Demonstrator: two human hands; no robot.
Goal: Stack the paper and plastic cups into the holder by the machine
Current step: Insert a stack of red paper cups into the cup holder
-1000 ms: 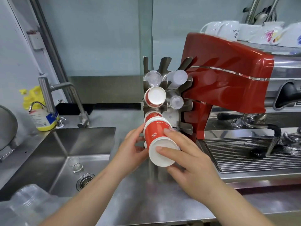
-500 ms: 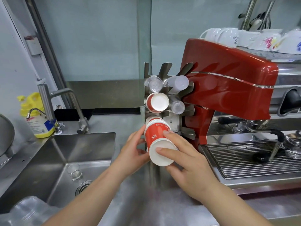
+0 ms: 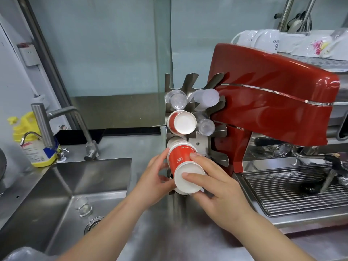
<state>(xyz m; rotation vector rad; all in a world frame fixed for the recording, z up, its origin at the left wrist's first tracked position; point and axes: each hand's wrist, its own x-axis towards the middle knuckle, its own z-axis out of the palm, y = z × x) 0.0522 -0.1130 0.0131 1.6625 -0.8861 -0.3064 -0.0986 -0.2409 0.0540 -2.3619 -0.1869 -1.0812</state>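
Hands cupped round tilted red paper cup (base toward camera)

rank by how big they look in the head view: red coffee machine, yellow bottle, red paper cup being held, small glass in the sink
1. red coffee machine
2. yellow bottle
3. red paper cup, close to the bottle's size and nearer the camera, so unsure
4. small glass

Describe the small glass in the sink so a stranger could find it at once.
Start at the steel sink basin left of the red espresso machine. On its floor, beside the round drain, stands a small clear glass, upright, the basin's only loose item.
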